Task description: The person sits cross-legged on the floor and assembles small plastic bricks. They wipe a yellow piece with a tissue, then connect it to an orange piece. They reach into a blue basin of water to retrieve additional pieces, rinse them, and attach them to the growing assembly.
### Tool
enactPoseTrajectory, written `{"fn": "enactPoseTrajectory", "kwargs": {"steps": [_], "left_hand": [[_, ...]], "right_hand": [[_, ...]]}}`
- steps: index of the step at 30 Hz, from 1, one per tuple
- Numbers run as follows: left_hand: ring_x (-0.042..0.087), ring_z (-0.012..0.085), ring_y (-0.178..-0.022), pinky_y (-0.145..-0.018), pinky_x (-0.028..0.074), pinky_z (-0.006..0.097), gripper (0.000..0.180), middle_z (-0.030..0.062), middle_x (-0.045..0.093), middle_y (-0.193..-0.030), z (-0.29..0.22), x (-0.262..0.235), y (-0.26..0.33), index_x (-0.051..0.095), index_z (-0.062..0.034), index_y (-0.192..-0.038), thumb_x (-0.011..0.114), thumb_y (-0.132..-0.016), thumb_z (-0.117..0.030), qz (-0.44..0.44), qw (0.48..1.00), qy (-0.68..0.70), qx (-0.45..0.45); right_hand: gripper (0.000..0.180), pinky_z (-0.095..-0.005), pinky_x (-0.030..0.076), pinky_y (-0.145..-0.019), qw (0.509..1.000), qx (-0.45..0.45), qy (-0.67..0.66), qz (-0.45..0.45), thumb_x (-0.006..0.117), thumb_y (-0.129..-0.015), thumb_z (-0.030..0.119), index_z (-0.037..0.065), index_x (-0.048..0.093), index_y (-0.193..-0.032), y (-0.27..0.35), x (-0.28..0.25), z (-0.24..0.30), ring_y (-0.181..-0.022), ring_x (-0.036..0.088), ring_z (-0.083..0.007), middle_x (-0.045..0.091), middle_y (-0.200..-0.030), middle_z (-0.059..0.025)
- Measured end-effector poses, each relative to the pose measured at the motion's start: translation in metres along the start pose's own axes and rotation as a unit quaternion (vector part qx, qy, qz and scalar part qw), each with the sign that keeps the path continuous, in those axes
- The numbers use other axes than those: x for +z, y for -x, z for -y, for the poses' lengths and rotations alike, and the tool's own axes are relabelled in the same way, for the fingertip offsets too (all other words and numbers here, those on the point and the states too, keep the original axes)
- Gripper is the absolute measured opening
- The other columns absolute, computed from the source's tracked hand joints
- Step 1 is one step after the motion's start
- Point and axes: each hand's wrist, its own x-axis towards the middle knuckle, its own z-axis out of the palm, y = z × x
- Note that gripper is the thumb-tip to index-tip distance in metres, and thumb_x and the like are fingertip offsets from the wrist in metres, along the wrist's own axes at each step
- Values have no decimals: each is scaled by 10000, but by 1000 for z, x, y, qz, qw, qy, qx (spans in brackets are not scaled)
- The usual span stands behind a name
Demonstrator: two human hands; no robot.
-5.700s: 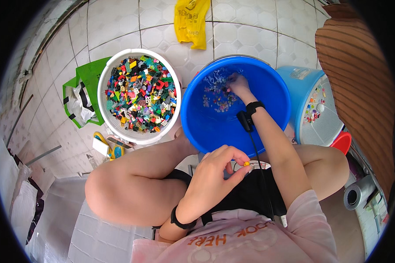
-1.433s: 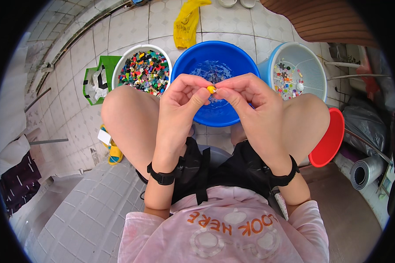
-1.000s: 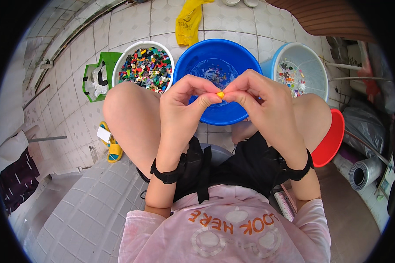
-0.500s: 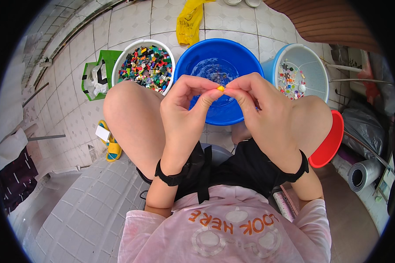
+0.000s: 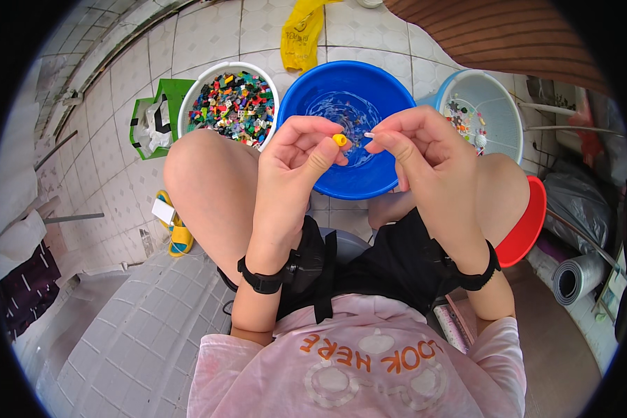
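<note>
Between the thumb and fingers of my left hand is a small yellow toy piece with a hole in its end. A tiny whitish piece sticks out from the fingertips of my right hand, pinched there; its exact kind is too small to tell. The two pieces are a short gap apart. Both hands are above a blue basin of rippling water, with some small bits blurred under the surface.
At the left stands a white basket full of mixed toy bricks, beside a green bag. A pale blue basket with small pieces is at the right. Also around are a yellow plastic bag, a red lid-like disc and yellow slippers.
My hands have drawn apart. The yellow piece stays in my left fingers, and a whitish piece now shows in the right ones. The brown cloth at the upper right has shifted left.
</note>
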Motion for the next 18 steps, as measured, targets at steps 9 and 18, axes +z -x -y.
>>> {"fn": "enactPoseTrajectory", "kwargs": {"steps": [9,18], "left_hand": [[630,137,-849,-795,516,262,153,91,663,-957,5,-5,-3,591,-14,-1056,605,-941,-113,59,988,141,-27],[629,135,-836,-781,505,261,155,85,666,-956,6,-6,-2,592,-13,-1027,634,-922,-119,58,991,123,-7]], "right_hand": [[85,-221,521,-718,990,21,-126,54,622,-916,59,-21,593,-920,0,8,6,-784,652,-105,675,-868,-73],[72,-192,493,-631,998,-31,-47,9,661,-885,54,-4,618,-882,4,14,2,-729,646,-78,680,-799,-49]]}}
